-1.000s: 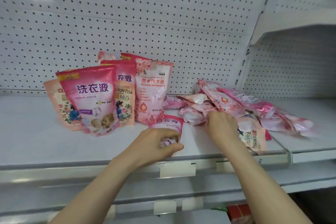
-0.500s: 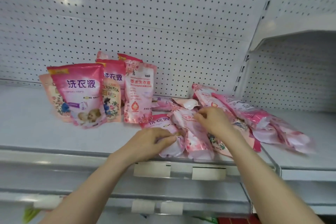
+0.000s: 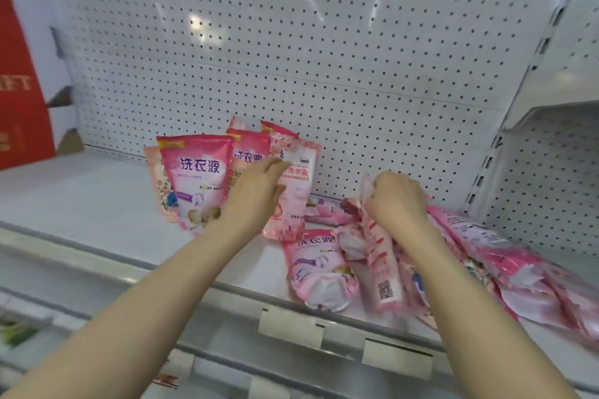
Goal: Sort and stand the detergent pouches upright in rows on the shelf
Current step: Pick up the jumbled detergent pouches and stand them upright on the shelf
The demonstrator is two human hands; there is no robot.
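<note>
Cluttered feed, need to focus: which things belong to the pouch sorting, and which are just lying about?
Job: standing pouches, flat pouch pile, gripped pouch in right hand, left hand, shelf.
Lying about: red carton, label holders.

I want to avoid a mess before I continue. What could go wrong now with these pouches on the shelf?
1. The left hand touches the pale pouch, which stands tilted against the standing pouches; a push might topple the group.
2. The right hand grips the lifted pouch by its top; swinging it might knock the flat pouch, which lies at the front edge of the shelf, to the floor.
</note>
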